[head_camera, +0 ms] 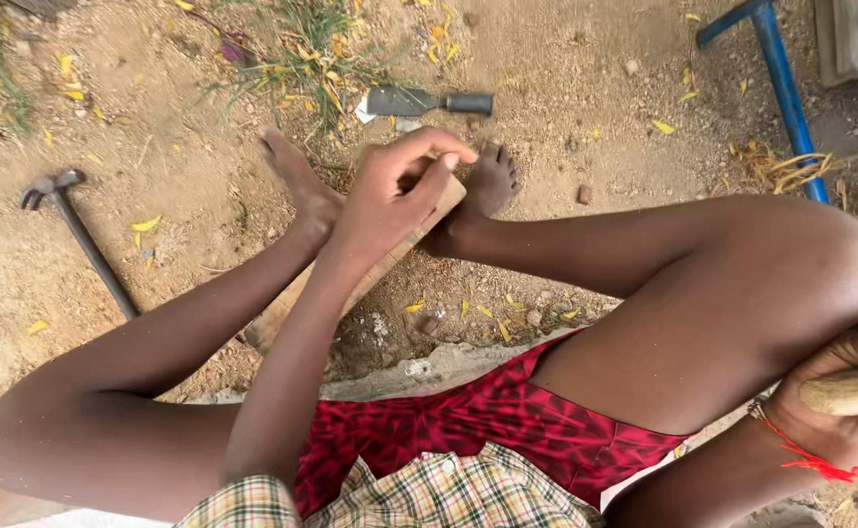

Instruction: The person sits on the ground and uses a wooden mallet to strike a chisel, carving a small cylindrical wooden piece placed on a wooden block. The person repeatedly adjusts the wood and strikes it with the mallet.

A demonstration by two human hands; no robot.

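Left hand (390, 191) at centre frame, fingers pinched narrow on the wooden plank (360, 279), which both feet pin to the dirt. Right hand (844, 406), lower right, is wrapped around a pale wooden handle (844, 393). A chisel (427, 102) lies above, a hammer (77, 240) left.

Bare sandy ground (566, 108) carries everything here, scattered with yellow leaves (145, 225) and a tuft of grass (302, 59). On it lie a chisel (429, 102), a hammer (82, 240), a small stone (584, 195) and a wooden plank (282, 318). A blue metal leg (786, 93) stands in the dirt at the right.
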